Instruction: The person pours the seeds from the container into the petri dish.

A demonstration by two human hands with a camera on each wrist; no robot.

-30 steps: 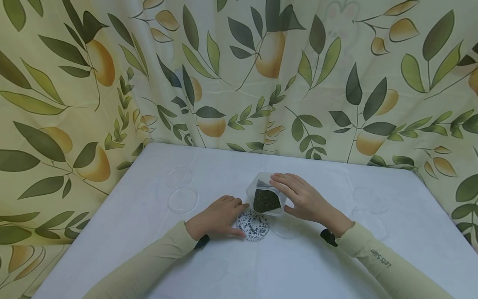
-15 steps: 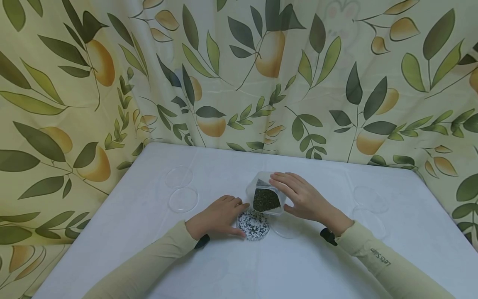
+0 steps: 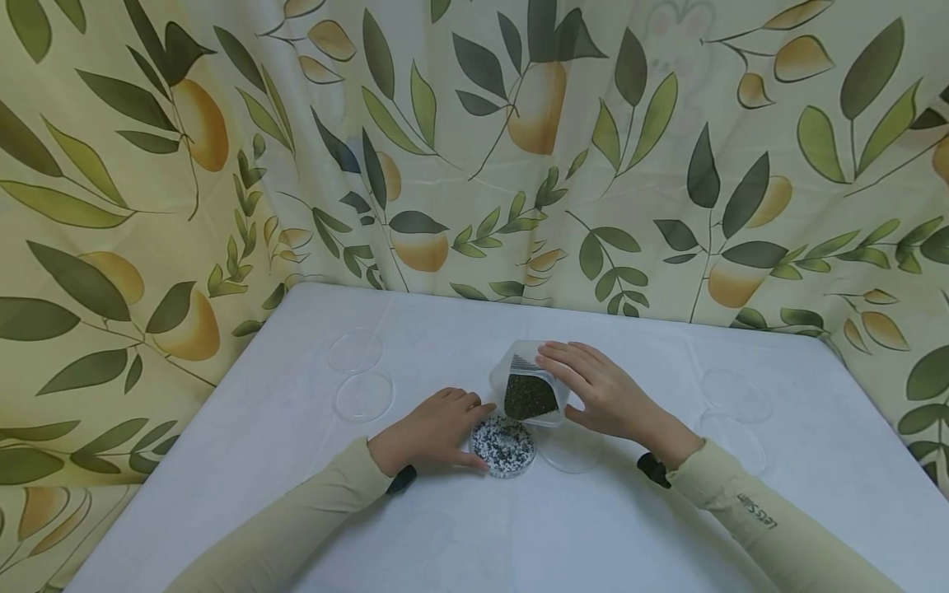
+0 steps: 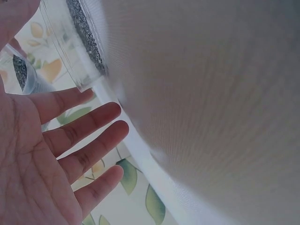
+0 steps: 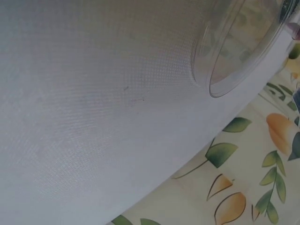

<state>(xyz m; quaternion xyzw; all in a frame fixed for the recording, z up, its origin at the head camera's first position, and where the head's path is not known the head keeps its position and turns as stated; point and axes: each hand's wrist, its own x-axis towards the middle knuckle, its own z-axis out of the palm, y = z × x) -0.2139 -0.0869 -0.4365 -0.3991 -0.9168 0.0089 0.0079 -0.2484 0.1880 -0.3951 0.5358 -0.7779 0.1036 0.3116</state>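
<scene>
In the head view, my left hand [image 3: 437,428] holds the left side of a clear petri dish [image 4: 80,80] between thumb and index finger. Its other fingers are extended and apart. White and dark granules [image 3: 504,451] speckle the dish. My right hand [image 3: 600,391] grips a translucent plastic container [image 3: 504,371] by its right side, tilted low over the dish's far edge. Dark, fine granules [image 3: 530,398] lie inside the container. In the left wrist view the container [image 4: 35,82] appears behind the dish. The right wrist view does not show my right hand.
An empty clear dish [image 3: 571,453] sits just right of the speckled one. Clear round dishes or lids lie at the left [image 3: 363,396] and, faintly, at the right [image 3: 734,441]. A white cloth [image 3: 445,527] covers the table; a printed curtain [image 3: 474,165] hangs behind.
Darker granules have spread over more of the white ones in the dish. Both hands and the tilted container have stayed nearly in place.
</scene>
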